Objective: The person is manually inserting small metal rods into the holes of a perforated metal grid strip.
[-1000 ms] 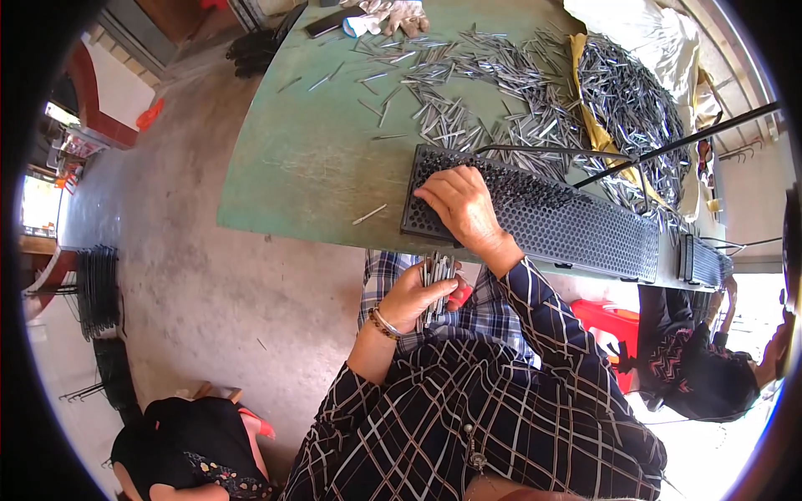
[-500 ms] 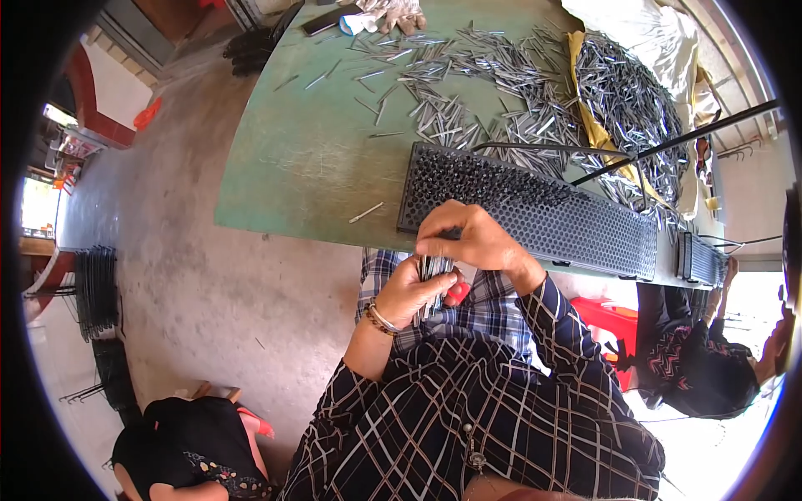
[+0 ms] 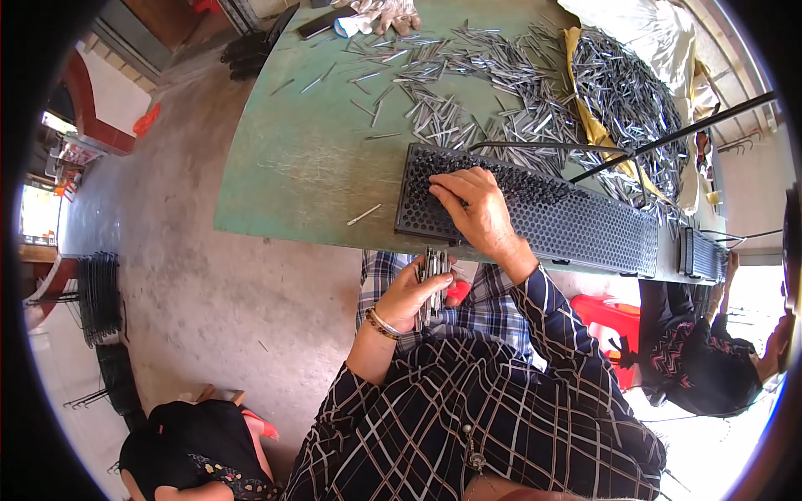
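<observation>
My left hand (image 3: 403, 301) is wrapped round a bundle of thin metal rods (image 3: 433, 269), held roughly upright just below the table's front edge. A long black tray (image 3: 597, 236) with rows of round holes lies along that edge. My right hand (image 3: 480, 209) is over the tray's left part, fingers pinched together and pointing down at the holes. Whatever sits between its fingertips is too small or hidden to make out. Dark rod ends (image 3: 528, 184) stick up from the tray's far rows, while its nearer holes toward the right look unfilled.
Loose rods (image 3: 468, 113) are strewn over the green table (image 3: 292, 184), with one single rod (image 3: 364, 215) near its front edge. An open sack (image 3: 622, 88) of rods lies at the far right. A black bar (image 3: 677, 136) crosses above the tray. Other people (image 3: 196, 442) sit nearby.
My right hand has moved from the rod bundle up and forward onto the tray's left part. My left hand stays in nearly the same place with the bundle.
</observation>
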Action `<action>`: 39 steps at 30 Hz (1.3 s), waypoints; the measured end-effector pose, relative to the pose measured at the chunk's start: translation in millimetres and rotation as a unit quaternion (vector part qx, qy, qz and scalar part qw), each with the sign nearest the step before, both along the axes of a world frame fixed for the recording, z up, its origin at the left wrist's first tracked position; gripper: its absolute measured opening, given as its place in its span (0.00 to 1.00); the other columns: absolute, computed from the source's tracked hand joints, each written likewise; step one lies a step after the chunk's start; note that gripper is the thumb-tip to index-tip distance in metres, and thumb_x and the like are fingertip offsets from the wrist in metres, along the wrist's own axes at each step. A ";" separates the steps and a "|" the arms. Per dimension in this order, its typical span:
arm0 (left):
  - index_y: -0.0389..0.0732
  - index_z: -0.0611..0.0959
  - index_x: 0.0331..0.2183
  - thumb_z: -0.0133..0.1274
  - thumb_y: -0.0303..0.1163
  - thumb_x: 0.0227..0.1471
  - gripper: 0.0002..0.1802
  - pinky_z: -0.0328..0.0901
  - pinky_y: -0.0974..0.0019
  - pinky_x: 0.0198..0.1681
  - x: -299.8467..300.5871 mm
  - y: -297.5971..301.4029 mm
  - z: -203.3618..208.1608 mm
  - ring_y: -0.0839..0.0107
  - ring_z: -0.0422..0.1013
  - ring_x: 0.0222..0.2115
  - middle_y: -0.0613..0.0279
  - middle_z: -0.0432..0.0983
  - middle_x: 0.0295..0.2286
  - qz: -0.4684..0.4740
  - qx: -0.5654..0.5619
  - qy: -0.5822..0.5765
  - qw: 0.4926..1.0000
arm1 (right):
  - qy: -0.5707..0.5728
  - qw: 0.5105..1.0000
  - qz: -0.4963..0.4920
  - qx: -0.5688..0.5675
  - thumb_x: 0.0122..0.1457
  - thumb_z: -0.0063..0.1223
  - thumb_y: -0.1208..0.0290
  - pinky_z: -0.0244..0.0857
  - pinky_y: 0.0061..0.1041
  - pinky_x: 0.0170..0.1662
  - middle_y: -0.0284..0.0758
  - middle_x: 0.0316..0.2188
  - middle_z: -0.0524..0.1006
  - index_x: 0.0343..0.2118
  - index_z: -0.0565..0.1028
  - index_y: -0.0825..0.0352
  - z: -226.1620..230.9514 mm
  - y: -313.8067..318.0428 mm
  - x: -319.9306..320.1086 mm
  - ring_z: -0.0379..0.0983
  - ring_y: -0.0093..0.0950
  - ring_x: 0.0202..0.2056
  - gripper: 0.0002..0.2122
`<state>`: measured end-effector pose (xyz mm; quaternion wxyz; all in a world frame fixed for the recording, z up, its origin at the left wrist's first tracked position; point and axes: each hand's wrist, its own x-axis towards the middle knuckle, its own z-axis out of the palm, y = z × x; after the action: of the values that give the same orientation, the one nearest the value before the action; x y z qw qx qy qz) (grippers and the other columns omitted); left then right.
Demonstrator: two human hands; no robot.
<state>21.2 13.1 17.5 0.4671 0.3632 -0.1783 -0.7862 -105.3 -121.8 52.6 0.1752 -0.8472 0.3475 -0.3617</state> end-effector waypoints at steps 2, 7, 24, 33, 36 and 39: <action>0.36 0.73 0.45 0.53 0.27 0.52 0.17 0.72 0.66 0.34 0.9 0.4 -0.6 0.74 0.72 0.33 0.62 0.75 0.34 -0.009 0.007 -0.008 1.000 | 0.005 1.000 0.004 -0.014 0.51 0.58 0.72 0.60 0.30 0.38 0.35 0.28 0.77 0.34 0.78 0.67 -3.7 0.1 3.6 0.70 0.33 0.30 0.08; 0.35 0.73 0.45 0.53 0.27 0.52 0.18 0.72 0.66 0.35 0.1 0.5 -2.5 0.73 0.73 0.32 0.61 0.75 0.34 0.001 0.005 0.012 1.000 | 0.046 0.997 0.021 -0.064 0.50 0.58 0.71 0.59 0.29 0.38 0.33 0.30 0.76 0.34 0.79 0.65 -11.2 1.7 4.8 0.69 0.31 0.32 0.08; 0.31 0.73 0.40 0.53 0.27 0.53 0.13 0.72 0.69 0.32 1.6 -5.4 4.4 0.70 0.75 0.30 0.55 0.76 0.33 -0.013 -0.044 0.009 0.999 | -0.056 0.933 0.101 0.340 0.54 0.59 0.70 0.65 0.23 0.33 0.34 0.26 0.78 0.30 0.79 0.70 10.4 15.4 -13.8 0.72 0.22 0.29 0.08; 0.35 0.69 0.47 0.53 0.25 0.53 0.19 0.71 0.69 0.34 -0.6 -5.3 -12.2 0.71 0.75 0.31 0.57 0.76 0.33 0.024 -0.039 -0.027 0.999 | -0.038 0.920 0.042 0.388 0.58 0.54 0.70 0.67 0.19 0.33 0.34 0.26 0.79 0.36 0.78 0.73 4.9 12.1 -17.5 0.72 0.17 0.28 0.10; 0.36 0.69 0.47 0.52 0.24 0.53 0.19 0.70 0.70 0.34 -1.5 -4.6 -14.5 0.72 0.75 0.32 0.57 0.76 0.33 0.034 -0.024 -0.024 0.999 | -0.179 0.897 0.000 0.404 0.59 0.52 0.71 0.67 0.17 0.34 0.34 0.28 0.79 0.38 0.76 0.74 5.7 7.2 -13.3 0.72 0.18 0.29 0.11; 0.36 0.69 0.47 0.52 0.24 0.53 0.18 0.70 0.71 0.35 -1.8 -5.1 -10.4 0.72 0.75 0.31 0.57 0.76 0.33 0.013 -0.011 0.008 1.000 | -0.184 0.940 -0.034 0.284 0.59 0.52 0.73 0.68 0.18 0.34 0.35 0.29 0.79 0.40 0.76 0.73 -2.8 3.3 -6.9 0.73 0.19 0.30 0.10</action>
<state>19.4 8.0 7.1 0.4827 0.3544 -0.1781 -0.7808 -112.2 -118.5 49.8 0.4568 -0.6684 0.4260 -0.4039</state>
